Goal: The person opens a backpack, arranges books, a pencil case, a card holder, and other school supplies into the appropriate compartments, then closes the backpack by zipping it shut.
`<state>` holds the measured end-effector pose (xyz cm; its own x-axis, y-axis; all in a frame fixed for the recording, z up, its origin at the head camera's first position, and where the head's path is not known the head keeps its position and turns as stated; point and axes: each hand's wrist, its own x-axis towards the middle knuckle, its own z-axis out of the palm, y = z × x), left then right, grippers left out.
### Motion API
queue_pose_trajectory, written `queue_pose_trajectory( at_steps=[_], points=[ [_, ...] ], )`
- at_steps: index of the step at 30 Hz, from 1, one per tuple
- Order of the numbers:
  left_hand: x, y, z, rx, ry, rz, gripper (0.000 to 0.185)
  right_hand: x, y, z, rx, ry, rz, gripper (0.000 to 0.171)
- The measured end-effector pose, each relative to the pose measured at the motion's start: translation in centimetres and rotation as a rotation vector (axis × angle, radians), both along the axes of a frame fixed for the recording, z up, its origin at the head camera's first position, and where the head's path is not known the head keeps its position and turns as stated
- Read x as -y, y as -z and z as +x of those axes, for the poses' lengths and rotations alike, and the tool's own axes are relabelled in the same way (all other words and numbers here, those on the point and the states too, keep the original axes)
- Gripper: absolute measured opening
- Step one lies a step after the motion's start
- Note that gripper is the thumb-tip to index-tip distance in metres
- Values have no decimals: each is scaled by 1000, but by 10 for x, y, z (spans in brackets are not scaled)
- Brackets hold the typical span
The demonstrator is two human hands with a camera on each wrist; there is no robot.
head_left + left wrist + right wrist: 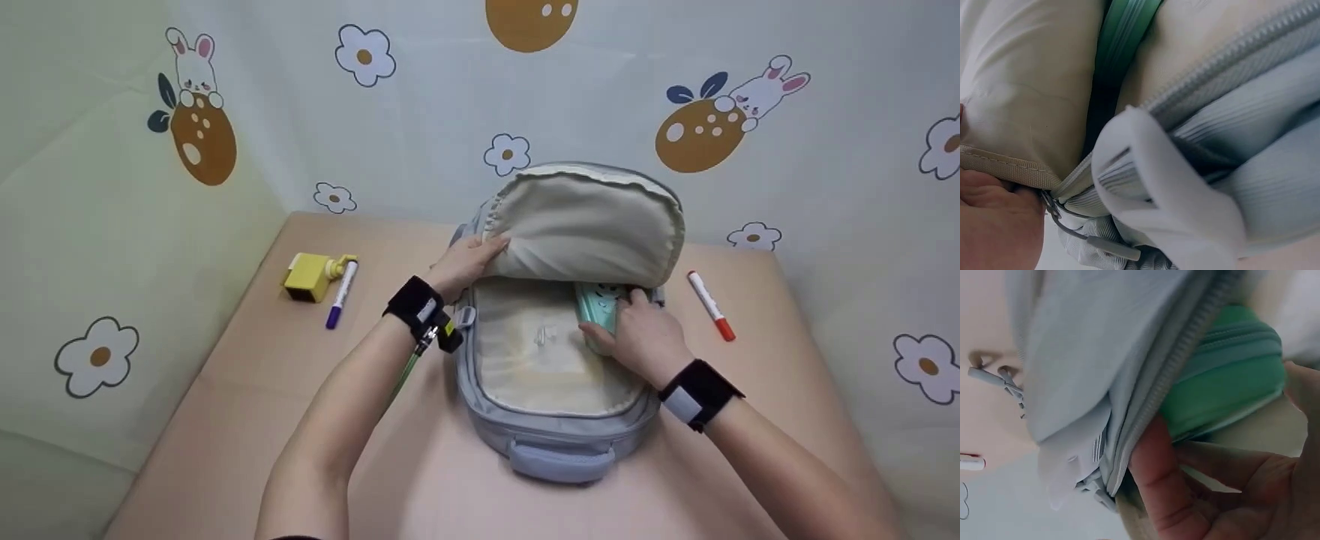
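Observation:
A grey-blue backpack (559,426) lies on the table, its main compartment unzipped and the front flap (589,217) folded up. My left hand (466,264) holds the flap's left edge, thumb on the cream lining; in the left wrist view that hand (999,222) sits beside the zipper corner. Inside the bag, toward the right, is a mint-green zippered pencil case (596,309), partly covered by the flap. My right hand (649,330) grips it, thumb at the near end. In the right wrist view the case (1224,382) shows between thumb and fingers.
Left of the bag, a yellow box-shaped item with a spout (307,276) lies beside a purple-capped marker (343,294). A red-capped marker (711,306) lies to the right. Patterned cloth walls (420,135) stand at the back and sides.

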<state>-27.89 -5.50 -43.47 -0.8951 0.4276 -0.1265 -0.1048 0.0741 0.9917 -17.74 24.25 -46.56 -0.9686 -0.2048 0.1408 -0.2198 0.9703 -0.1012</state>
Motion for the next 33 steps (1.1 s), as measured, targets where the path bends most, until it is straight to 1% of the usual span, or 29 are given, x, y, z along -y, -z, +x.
queue_pose_trajectory(
  at_steps=[2,4,6,9,10,11,12,14,16,17,19,21,24,26,28,33],
  points=[
    [1,0,0,1,1,3,40,-7,-7,4,23,-17,-52,73],
    [2,0,0,7,-3,4,40,-17,-14,7,16,-25,-135,60],
    [2,0,0,9,-3,9,40,-29,-20,8,-44,-21,-229,44],
    [3,0,-1,3,0,20,40,-48,-23,5,-197,13,-403,29],
    [2,0,-1,0,1,22,40,-54,-22,2,-240,26,-469,27],
    [2,0,-2,-5,1,21,40,-60,-21,-1,-265,38,-533,29],
    [2,0,-2,-8,3,21,40,-64,-20,-5,-271,43,-605,34],
    [2,1,-2,-9,2,18,40,-72,-16,-13,-221,40,-741,51],
    [2,1,-2,0,-2,11,40,-76,-11,-22,-123,30,-828,66],
    [2,1,-2,7,-4,8,40,-77,-9,-26,-65,24,-855,71],
    [2,2,-1,21,-9,1,40,-78,-6,-33,44,17,-899,74],
    [2,2,-1,25,-16,-7,40,-76,-4,-39,131,34,-927,73],
    [1,3,-1,25,-28,-5,40,-72,-2,-45,223,61,-999,71],
    [0,4,-1,31,-39,-2,41,-69,-2,-48,254,66,-1041,68],
    [0,5,-2,40,-51,2,41,-68,-2,-51,261,75,-1067,66],
    [0,4,-1,49,-61,17,42,-65,-5,-56,231,116,-1054,61]
  ],
)
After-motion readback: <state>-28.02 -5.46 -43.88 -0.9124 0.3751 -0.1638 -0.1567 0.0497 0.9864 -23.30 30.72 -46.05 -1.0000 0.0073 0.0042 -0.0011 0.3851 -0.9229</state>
